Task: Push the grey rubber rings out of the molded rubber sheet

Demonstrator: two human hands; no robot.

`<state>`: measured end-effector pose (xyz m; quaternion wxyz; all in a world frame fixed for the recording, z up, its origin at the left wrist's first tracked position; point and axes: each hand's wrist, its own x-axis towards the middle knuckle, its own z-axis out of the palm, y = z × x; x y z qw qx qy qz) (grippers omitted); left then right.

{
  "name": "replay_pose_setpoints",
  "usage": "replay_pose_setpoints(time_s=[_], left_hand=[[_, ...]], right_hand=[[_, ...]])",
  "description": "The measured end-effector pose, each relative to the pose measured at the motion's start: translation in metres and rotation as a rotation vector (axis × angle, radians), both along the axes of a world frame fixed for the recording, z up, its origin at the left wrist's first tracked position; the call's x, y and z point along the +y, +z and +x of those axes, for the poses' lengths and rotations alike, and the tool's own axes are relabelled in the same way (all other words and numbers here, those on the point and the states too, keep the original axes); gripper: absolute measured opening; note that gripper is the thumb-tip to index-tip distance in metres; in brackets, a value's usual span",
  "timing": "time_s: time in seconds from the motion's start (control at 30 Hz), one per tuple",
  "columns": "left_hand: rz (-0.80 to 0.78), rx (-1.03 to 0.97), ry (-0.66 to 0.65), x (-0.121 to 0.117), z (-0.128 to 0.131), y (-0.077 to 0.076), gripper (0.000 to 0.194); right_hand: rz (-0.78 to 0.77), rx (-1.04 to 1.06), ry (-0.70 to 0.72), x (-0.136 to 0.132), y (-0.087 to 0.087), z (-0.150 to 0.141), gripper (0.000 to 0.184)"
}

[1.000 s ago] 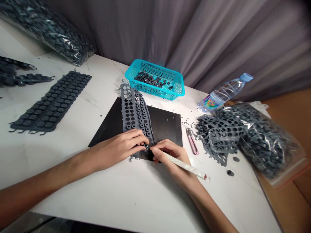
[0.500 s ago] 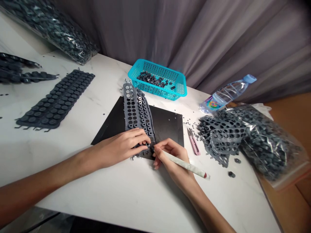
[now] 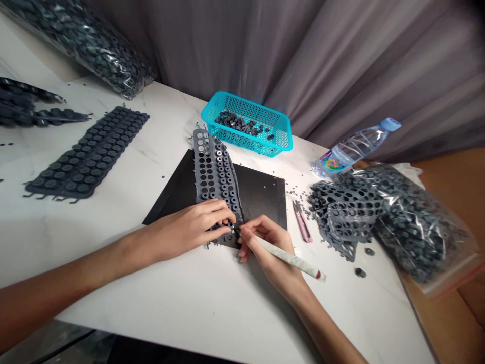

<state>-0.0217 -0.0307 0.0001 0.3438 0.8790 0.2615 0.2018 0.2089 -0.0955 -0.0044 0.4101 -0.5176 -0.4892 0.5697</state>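
Grey sheet, likely rubbery: I'd hold its edges. Left hand atop, closure unclear; right hand pinching stick.

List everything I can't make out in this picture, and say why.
All in the head view:
Tip of the pale stick: too small and dark to make out by the fingers of the right hand.
Part of the holed sheet: covered by the left hand.
Rest of the upper-left bag: cut off by the top edge.
Wording on the bottle label: too small and blurred.
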Motion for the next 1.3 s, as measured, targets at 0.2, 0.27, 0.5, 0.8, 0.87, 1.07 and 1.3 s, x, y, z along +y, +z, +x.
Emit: replay_pose_setpoints(time_s=[0.2,0.27,0.5,0.8,0.87,1.07,1.3], left_hand=[[-0.012,0.012,0.010,-0.001,0.000,0.000,0.020],[-0.005,0.014,0.003,-0.001,0.000,0.000,0.020],[0.112,0.136,0.014,-0.001,0.004,0.010,0.016],[0.356,0.151,0.012,-0.016,0.008,-0.001,0.031],[0.196,0.041,0.087,-0.015,0.009,-0.003,0.027],[-0.202,-0.019,0.143,0.000,0.004,0.005,0.023],[-0.170,0.009,0.052,0.003,-0.003,0.004,0.023]], right_hand=[[0.003,-0.024,0.007,0.002,0.003,-0.002,0.026],[0.005,-0.036,0.008,0.001,0.003,-0.002,0.027],[0.049,-0.142,0.016,-0.002,0.001,-0.002,0.018],[0.171,-0.393,0.031,-0.007,0.013,-0.010,0.019],[0.156,-0.397,0.032,-0.006,0.012,-0.008,0.020],[0.061,-0.009,-0.032,-0.001,0.010,0.002,0.026],[0.007,0.015,-0.035,-0.002,0.007,0.001,0.021]])
